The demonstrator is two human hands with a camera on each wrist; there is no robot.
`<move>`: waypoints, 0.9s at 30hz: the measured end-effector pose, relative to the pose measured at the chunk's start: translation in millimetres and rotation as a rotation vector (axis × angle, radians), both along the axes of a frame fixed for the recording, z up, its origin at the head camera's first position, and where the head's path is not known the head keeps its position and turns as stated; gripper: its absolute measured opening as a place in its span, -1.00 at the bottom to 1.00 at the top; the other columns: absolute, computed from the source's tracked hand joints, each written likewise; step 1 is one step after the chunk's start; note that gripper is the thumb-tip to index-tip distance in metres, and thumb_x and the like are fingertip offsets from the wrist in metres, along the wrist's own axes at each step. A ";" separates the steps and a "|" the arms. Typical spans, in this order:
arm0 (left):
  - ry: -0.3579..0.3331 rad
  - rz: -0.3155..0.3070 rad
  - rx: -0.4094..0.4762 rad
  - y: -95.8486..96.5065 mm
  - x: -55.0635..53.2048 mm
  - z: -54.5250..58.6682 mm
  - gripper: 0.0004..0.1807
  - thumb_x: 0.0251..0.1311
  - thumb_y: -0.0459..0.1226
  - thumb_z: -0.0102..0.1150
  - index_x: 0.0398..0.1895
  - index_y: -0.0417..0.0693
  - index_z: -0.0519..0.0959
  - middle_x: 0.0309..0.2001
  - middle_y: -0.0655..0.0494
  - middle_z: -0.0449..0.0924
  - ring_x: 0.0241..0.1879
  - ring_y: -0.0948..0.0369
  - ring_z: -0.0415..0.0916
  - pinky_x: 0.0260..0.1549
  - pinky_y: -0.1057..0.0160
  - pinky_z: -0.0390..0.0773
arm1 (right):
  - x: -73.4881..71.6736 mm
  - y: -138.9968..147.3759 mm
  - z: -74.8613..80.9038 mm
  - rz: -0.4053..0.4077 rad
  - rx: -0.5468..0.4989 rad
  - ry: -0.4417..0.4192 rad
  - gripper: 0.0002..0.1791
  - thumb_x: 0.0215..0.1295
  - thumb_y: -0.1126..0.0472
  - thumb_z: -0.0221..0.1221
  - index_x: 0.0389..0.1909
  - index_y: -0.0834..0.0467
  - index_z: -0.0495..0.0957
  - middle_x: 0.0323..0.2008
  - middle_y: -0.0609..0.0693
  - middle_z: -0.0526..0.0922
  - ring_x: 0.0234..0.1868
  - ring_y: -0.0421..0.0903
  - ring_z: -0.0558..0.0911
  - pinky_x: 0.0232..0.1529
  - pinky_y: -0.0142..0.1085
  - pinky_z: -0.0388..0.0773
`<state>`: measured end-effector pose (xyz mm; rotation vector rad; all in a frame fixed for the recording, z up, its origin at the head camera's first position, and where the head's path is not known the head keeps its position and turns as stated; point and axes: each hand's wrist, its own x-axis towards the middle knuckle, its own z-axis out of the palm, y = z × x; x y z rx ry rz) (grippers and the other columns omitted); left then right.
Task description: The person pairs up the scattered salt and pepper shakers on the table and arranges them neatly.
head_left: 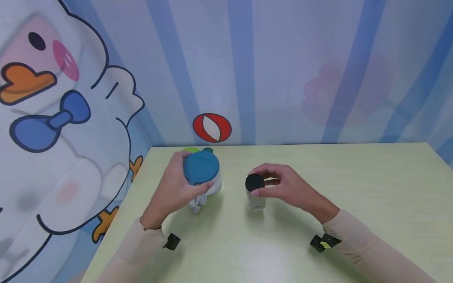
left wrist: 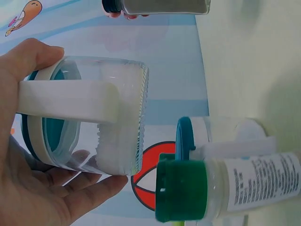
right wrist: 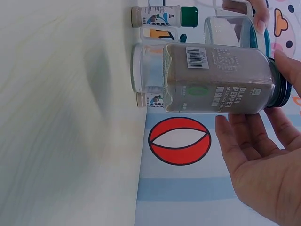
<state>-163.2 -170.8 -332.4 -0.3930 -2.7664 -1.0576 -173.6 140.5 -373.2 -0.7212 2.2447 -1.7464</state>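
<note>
My left hand (head_left: pixel 179 188) grips a clear seasoning jar (left wrist: pixel 117 136) round its teal lid end. The jar has a white handle and white contents. My right hand (head_left: pixel 283 188) holds a black pepper bottle (right wrist: pixel 211 80) by its black cap, between thumb and fingers. The bottle is square-sided, with greyish-brown contents. In the right wrist view its base is raised off the table, and so is the jar's. Under and beside the jar stands a green-capped bottle (left wrist: pixel 181 190) with a printed label. Next to it is another clear container (right wrist: pixel 148 66) with a handle, partly hidden by the pepper bottle.
Another small labelled bottle (right wrist: pixel 154 100) stands behind the pepper bottle, mostly hidden. A light green lid (head_left: pixel 191 149) shows past my left hand. The pale table (head_left: pixel 354 188) meets a printed wall (head_left: pixel 283 78) at its far edge.
</note>
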 end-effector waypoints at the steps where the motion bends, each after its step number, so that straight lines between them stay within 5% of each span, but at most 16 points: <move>1: 0.002 -0.005 0.002 1.3 0.1 -1.0 -0.01 -0.01 -0.05 0.55 0.40 -0.16 0.18 0.32 -0.09 0.34 0.27 -0.12 0.37 0.01 -0.19 0.64 | 0.9 1.7 0.1 -0.007 0.006 0.010 -0.56 0.16 0.10 0.48 0.07 -0.07 0.64 0.04 -0.01 0.64 0.08 0.03 0.62 0.10 -0.24 0.65; 10: -0.017 -0.011 0.011 11.3 3.6 -8.9 0.04 -0.03 -0.04 0.56 0.42 -0.19 0.16 0.33 -0.13 0.33 0.27 -0.16 0.40 0.00 -0.18 0.65 | 8.7 18.3 2.3 -0.041 0.008 0.044 -0.55 0.15 0.14 0.49 0.07 -0.06 0.64 0.03 -0.02 0.66 0.08 0.01 0.65 0.14 -0.27 0.62; 27: -0.057 -0.044 0.034 30.8 15.2 -22.8 0.09 -0.08 -0.01 0.59 0.45 -0.14 0.15 0.36 -0.05 0.30 0.33 -0.12 0.33 -0.03 -0.13 0.68 | 26.3 44.4 6.6 -0.093 -0.012 -0.026 -0.55 0.17 0.17 0.47 0.09 0.01 0.63 0.05 0.07 0.63 0.07 0.07 0.67 0.00 -0.18 0.69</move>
